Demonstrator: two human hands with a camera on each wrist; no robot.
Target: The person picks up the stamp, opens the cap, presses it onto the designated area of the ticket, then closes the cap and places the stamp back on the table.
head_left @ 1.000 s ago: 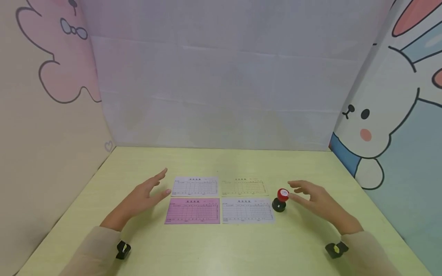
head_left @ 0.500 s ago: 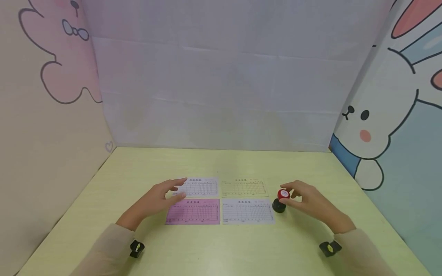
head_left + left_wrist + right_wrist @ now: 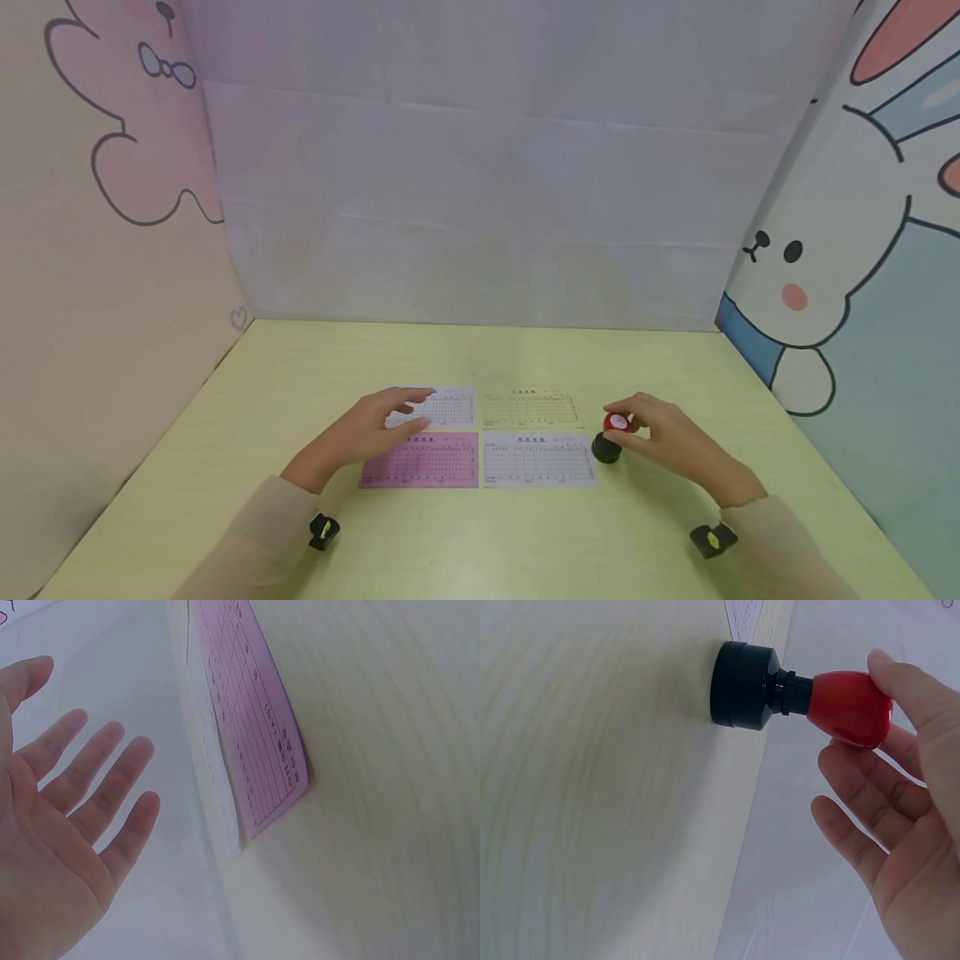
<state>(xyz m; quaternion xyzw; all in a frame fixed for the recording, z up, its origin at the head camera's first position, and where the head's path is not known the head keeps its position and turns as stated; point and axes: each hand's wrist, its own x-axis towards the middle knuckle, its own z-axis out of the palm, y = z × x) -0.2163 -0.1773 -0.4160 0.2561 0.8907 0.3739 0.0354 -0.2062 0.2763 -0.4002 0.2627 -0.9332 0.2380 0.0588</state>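
Note:
A self-inking stamp (image 3: 606, 448) with a black base and a red knob (image 3: 849, 709) stands upright at the right end of the paper forms. My right hand (image 3: 675, 442) pinches the knob between thumb and fingers; in the right wrist view the ring and little fingers stay off it. Over the left-hand forms hovers my left hand (image 3: 360, 432), fingers spread and holding nothing. It hides part of the white form (image 3: 452, 408) and a corner of the pink form (image 3: 435, 468). The left wrist view shows its palm (image 3: 49, 862) apart from the papers.
Beside these lie a pale yellow form (image 3: 531, 410) and another white form (image 3: 538, 460), completing two rows on the light wooden table (image 3: 480, 542). A white sheet (image 3: 480, 183) hangs at the back, with cartoon-printed panels (image 3: 900, 275) along both sides.
My left hand has moved right, from beside the forms to above them. My right hand has come in leftward, and its thumb and fingers have closed round the stamp's red knob.

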